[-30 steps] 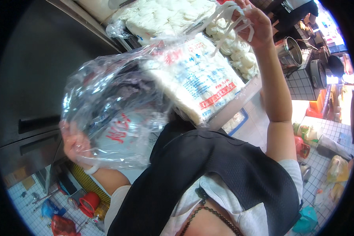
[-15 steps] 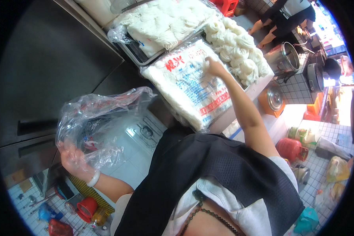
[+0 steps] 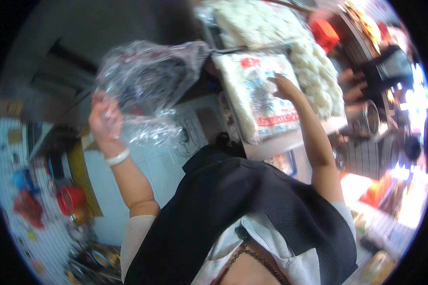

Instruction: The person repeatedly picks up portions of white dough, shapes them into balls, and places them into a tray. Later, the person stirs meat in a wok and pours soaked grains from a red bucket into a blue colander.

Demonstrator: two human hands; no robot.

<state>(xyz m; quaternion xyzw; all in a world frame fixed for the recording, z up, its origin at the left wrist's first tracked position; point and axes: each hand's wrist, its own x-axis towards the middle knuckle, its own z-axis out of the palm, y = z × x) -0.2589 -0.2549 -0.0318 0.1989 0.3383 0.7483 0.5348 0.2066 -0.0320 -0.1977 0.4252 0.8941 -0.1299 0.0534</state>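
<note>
My left hand, raised at the left with a white bangle at the wrist, is closed on a clear plastic bag. The bag is crumpled and puffed out, and nothing shows inside it. My right hand is over a flat plastic package of white noodles with red and blue print. Its fingers look apart and hold nothing that I can see; blur hides whether they touch the package. Coiled bundles of white noodles lie just right of the package. Behind it is another heap of white noodles on plastic.
A dark metal cabinet stands on the left. Red basins and other kitchenware are on the tiled floor at lower left. At right are a large metal pot, a red stool and another person.
My left hand has risen with the plastic bag. The whole view has turned and shifted, so the noodles appear farther right. My right hand stays over the package.
</note>
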